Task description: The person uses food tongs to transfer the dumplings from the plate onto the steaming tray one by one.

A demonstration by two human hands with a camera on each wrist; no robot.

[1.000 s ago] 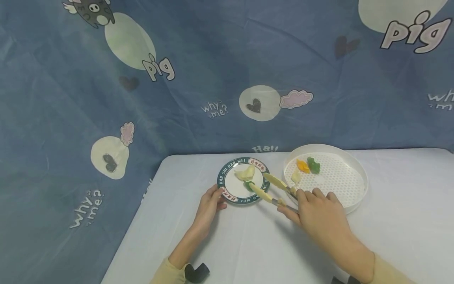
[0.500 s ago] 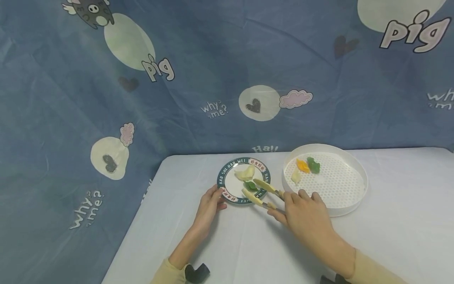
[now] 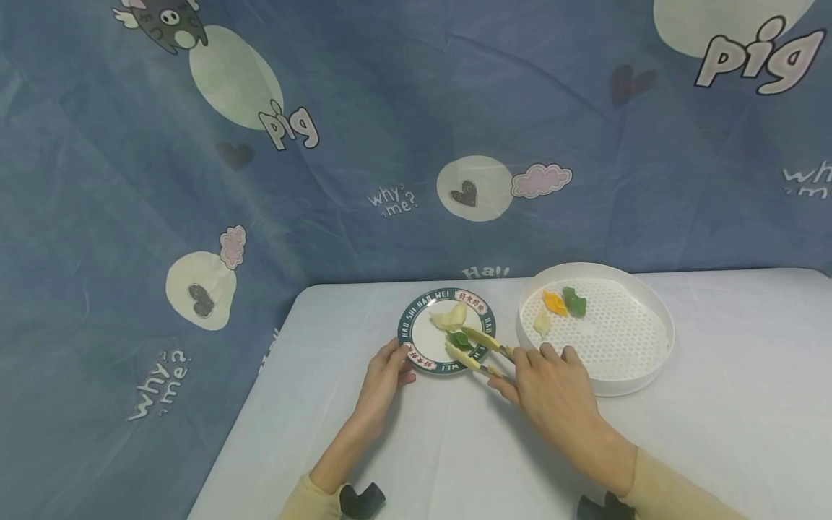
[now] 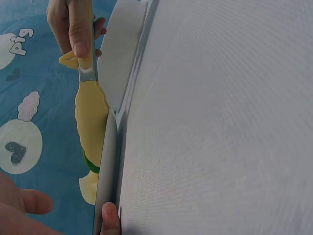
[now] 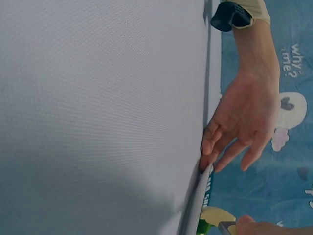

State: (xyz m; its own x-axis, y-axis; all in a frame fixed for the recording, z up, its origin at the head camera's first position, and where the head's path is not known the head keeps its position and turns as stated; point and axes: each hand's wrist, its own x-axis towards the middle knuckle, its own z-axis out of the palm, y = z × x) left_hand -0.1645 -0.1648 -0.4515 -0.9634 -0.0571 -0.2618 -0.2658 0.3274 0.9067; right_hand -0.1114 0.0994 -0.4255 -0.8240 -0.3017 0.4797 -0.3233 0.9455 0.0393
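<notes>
At the left rim of a small plate [image 3: 422, 347] with a dark green lettered border, my left hand [image 3: 379, 386] holds the edge, with fingers above and below it. My right hand [image 3: 559, 390] grips tongs [image 3: 492, 367] with metal arms and yellow tips. Those tips reach over the plate's right side, on either side of a dark green leaf-like piece [image 3: 459, 340]; whether they touch it I cannot tell. Behind it on the plate lies a pale yellow piece [image 3: 450, 318]. In the left wrist view, one yellow tong tip [image 4: 90, 122] hides most of the green piece.
Right of the plate stands a round white tray [image 3: 624, 368] with a perforated-looking base. Inside, at its left, lie an orange piece [image 3: 555, 303], a green piece [image 3: 575, 302] and a pale piece [image 3: 542, 322]. A patterned blue cloth [image 3: 364, 87] hangs behind the white table [image 3: 442, 448].
My right hand has moved left with the tongs, away from the tray. Their tips have shifted left and drawn slightly closer together around the green piece. The left hand and plate have stayed put.
</notes>
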